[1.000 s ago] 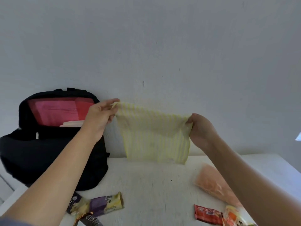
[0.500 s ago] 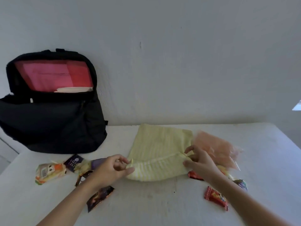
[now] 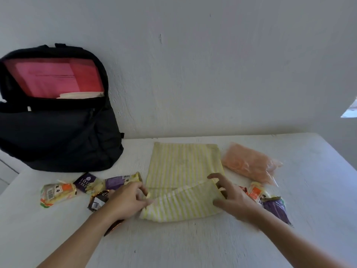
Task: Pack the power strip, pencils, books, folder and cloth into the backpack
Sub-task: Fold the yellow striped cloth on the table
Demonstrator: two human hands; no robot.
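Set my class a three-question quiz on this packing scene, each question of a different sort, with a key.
1. True or false: the backpack is zipped shut.
2. Where is the striped cloth? A: inside the backpack. B: on the table, its near edge folded over. C: held up in the air.
3. Fill in: the pink folder stands inside the ____.

Key: 1 false; 2 B; 3 backpack.
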